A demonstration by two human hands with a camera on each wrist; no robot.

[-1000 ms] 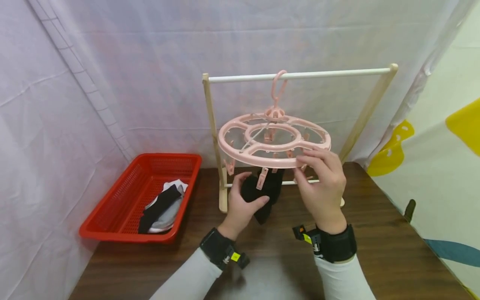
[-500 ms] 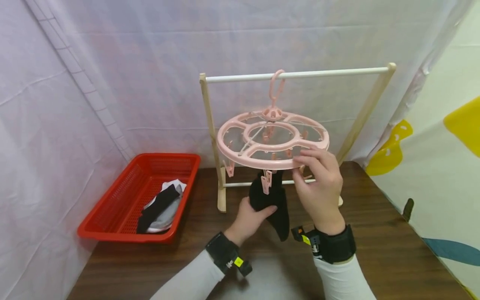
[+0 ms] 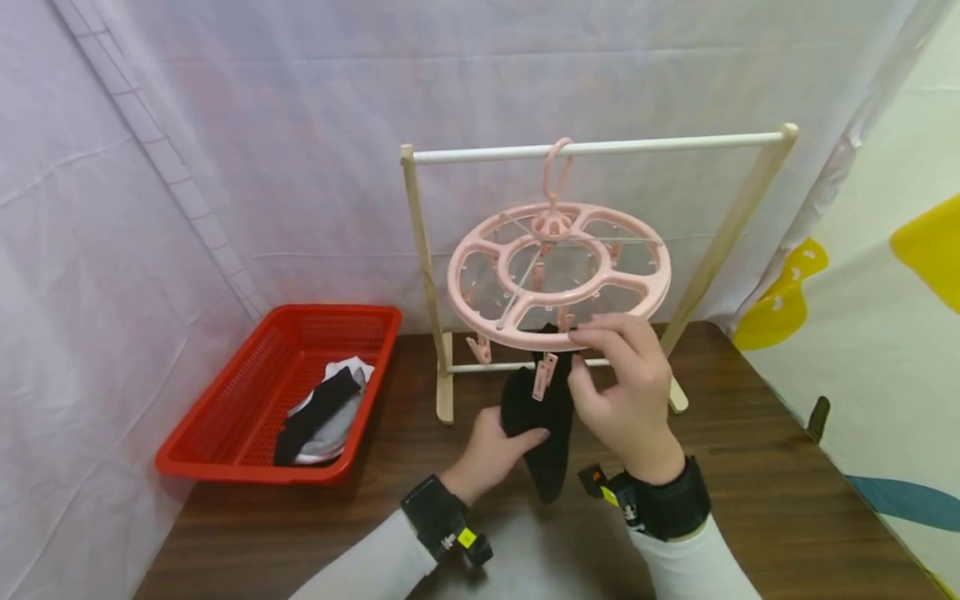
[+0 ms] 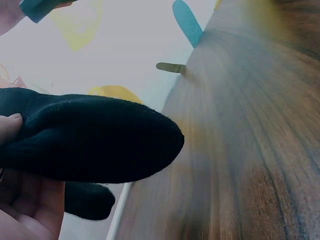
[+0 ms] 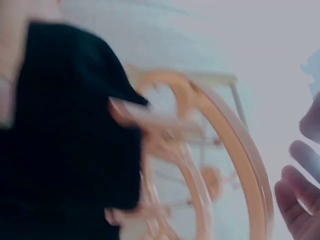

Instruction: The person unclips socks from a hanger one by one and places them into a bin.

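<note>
In the head view my left hand point(image 3: 491, 454) pinches a black sock point(image 3: 551, 450), thumb in front, its toe hanging down. The left wrist view shows this sock point(image 4: 100, 140) with a second black toe point(image 4: 90, 200) behind it. Pink clothespins point(image 5: 150, 120) overlap the black fabric point(image 5: 75, 135) in the right wrist view; blur hides how firmly they hold it. A pink clothespin point(image 3: 545, 377) hangs in front of the sock. My right hand point(image 3: 626, 392) is at the front rim of the round pink clip hanger point(image 3: 517, 337); its fingers point(image 5: 300, 190) look apart from the rim.
The hanger hooks over the white rod point(image 3: 675, 144) of a wooden stand point(image 3: 423, 250). A red basket point(image 3: 225, 475) with black, grey and white socks point(image 3: 326, 417) sits left on the brown table point(image 3: 765, 483). White cloth walls point(image 3: 322, 100) rise behind.
The hanger has turned and tilted, its front rim dropping lower. My left hand has moved the black sock downward and right. My right hand has shifted slightly left and lower with the rim.
</note>
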